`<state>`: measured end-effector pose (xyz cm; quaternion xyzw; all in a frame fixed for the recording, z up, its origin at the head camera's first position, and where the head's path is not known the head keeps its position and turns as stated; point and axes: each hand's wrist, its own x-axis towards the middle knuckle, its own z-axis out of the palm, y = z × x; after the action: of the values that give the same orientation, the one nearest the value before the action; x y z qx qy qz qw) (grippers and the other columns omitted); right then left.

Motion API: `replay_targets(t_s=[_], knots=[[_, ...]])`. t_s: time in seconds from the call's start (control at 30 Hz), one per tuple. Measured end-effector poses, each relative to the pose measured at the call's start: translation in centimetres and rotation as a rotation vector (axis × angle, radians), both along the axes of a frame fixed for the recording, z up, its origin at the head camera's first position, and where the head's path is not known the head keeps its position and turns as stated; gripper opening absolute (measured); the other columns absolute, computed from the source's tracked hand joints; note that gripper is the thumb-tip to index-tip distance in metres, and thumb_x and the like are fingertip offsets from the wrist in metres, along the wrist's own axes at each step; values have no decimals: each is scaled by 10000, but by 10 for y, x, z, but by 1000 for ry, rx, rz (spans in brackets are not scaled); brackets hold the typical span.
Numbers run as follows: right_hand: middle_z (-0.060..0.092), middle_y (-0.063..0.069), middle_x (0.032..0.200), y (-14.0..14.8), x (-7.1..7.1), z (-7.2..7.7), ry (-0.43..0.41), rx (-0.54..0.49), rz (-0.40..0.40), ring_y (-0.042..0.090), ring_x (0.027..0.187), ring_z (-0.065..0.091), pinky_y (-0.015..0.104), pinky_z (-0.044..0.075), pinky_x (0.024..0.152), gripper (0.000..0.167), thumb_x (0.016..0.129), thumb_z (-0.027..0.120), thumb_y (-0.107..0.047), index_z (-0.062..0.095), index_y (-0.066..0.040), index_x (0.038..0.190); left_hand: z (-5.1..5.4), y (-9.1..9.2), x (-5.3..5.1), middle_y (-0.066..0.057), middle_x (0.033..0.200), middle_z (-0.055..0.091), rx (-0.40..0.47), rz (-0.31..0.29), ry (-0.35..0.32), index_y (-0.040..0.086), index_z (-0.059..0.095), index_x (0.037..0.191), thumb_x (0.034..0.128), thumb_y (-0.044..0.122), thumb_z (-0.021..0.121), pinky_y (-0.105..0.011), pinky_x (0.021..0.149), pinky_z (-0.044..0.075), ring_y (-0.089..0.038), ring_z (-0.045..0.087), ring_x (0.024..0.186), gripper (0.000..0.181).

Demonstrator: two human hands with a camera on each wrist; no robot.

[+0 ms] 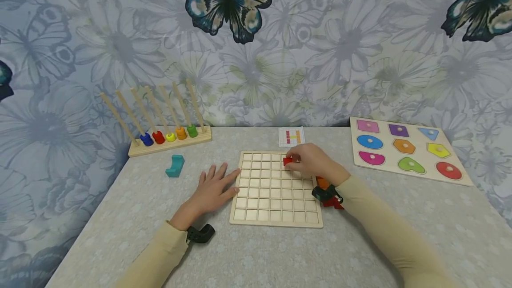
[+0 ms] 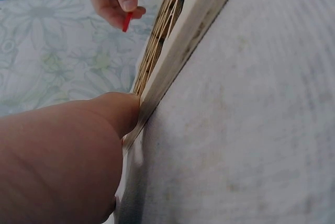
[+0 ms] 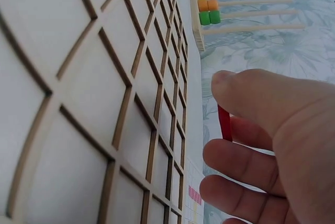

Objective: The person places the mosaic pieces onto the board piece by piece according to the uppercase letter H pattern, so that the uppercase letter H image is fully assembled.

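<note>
A wooden grid board [image 1: 276, 190] lies flat in the middle of the table. The right hand [image 1: 310, 161] pinches a red tile [image 1: 287, 161] between thumb and fingers over the board's far right part; the right wrist view shows this red tile [image 3: 225, 123] edge-on, held above the grid [image 3: 120, 98]. With fingers spread, the left hand [image 1: 212, 190] rests on the table and touches the board's left edge; its thumb [image 2: 123, 110] is against the board's side in the left wrist view. Orange and red tiles [image 1: 331, 201] lie at the board's right edge, partly hidden by the right wrist.
A small card [image 1: 291, 137] with a coloured pattern lies behind the board. At the back left stands a peg rack [image 1: 172, 144] with coloured beads, a teal block [image 1: 175, 166] in front of it. A shape puzzle board [image 1: 408, 151] is at the back right.
</note>
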<state>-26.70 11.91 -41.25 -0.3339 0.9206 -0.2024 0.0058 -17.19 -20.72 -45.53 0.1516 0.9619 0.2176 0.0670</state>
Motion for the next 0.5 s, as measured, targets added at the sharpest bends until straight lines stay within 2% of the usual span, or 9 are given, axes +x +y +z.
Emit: replay_targets(t_s=[0.2,0.5], knots=[[761,20,907,-5,-2,-3,-30,10,-18,140,766,610,331,535,776,308,891,807,-312,780,-84,1096,2,1,1,-271,1683,163,10,-3,-5,200,379,1599,1061,411,524,-793,1161,25,-572,25,1540,596],[754,12,876,-17,-8,-8,-27,-19,11,124,759,618,317,535,755,256,893,806,-292,788,-98,1059,3,1,2,-272,1681,171,5,2,-6,198,384,1596,1060,406,525,-793,1163,27,-569,34,1542,592]])
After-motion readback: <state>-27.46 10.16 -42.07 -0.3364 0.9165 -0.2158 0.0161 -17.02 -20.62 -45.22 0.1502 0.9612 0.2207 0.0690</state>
